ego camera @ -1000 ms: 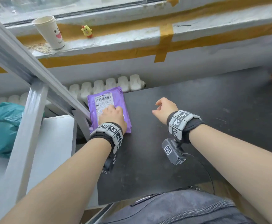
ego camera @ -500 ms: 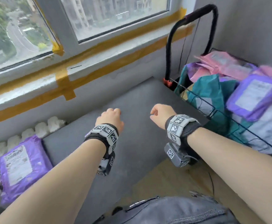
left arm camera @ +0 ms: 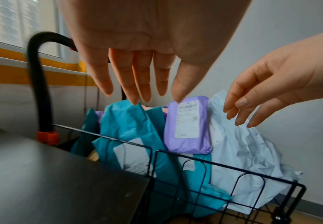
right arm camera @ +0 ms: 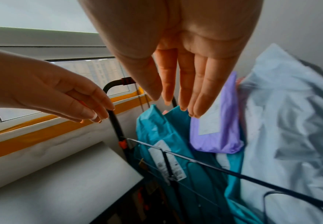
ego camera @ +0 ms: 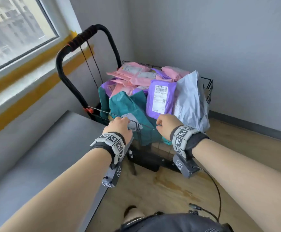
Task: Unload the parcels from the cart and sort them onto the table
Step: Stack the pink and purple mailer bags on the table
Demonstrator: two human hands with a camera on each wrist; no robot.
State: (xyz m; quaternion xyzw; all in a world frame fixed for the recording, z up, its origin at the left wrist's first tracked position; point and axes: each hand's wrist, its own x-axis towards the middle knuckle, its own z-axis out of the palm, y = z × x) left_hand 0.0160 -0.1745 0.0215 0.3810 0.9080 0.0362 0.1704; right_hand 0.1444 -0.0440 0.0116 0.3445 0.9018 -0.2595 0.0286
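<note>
Moved: both hands are now up at the cart; a moment ago they hung over the dark table [ego camera: 41,148], and the purple parcel laid there is out of sight now.
Cart: a black wire cart [ego camera: 208,87] with a looped black handle [ego camera: 86,35] stands at the end of the table, in the corner by the window [ego camera: 11,30].
Inside the cart: it is piled full of soft mail bags. Pink parcels [ego camera: 133,76] lie at the back, teal parcels [left arm camera: 130,125] lean at the front, a purple parcel [ego camera: 160,97] stands up on them, and a big pale grey bag [ego camera: 191,101] slumps on the right.
Labels: the purple parcel has a white label with a barcode on top; the small print is too blurry to read. One teal parcel has a white label too.
Left hand [ego camera: 119,127]: fingers straight and spread, holding nothing, just above the teal parcels.
Right hand [ego camera: 167,125]: fingers straight and loose, holding nothing, by the purple parcel.
</note>
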